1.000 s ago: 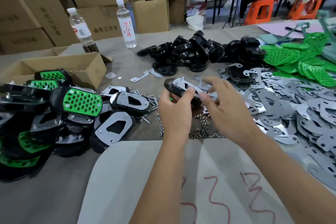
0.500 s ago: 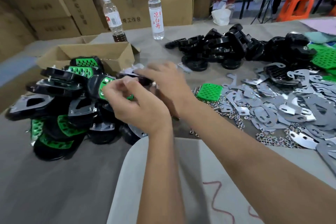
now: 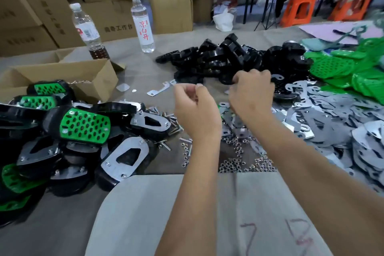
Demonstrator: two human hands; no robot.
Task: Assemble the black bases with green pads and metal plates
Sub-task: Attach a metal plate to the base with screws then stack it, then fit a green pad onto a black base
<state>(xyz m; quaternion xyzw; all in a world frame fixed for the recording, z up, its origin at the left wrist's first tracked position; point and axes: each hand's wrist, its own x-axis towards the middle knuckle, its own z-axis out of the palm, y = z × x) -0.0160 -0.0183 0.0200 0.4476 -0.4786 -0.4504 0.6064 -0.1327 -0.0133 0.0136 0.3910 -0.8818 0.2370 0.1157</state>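
Observation:
My right hand point(image 3: 252, 93) reaches to the near edge of the pile of bare black bases point(image 3: 214, 58). Its fingers curl down over a base there, and their tips are hidden, so a grip cannot be confirmed. My left hand point(image 3: 196, 110) hovers above the table's middle with loosely curled fingers and nothing in it. Finished bases with green pads point(image 3: 85, 123) and metal plates point(image 3: 125, 156) are heaped at the left. Loose green pads point(image 3: 332, 66) lie at the far right. Loose metal plates point(image 3: 332, 122) cover the right side.
Nuts and screws point(image 3: 234, 162) are scattered below my hands. An open cardboard box point(image 3: 62, 75) stands at the left, with two water bottles point(image 3: 143, 25) behind it. Cardboard boxes point(image 3: 116, 2) are stacked at the back. A grey sheet point(image 3: 158, 214) lies at the table's near edge. A person sits far behind on an orange stool point(image 3: 299, 9).
Both hands have left the finished pile at the left, where the assembled base now lies. The right hand swung right to the black bases. The left hand came back to the middle, empty.

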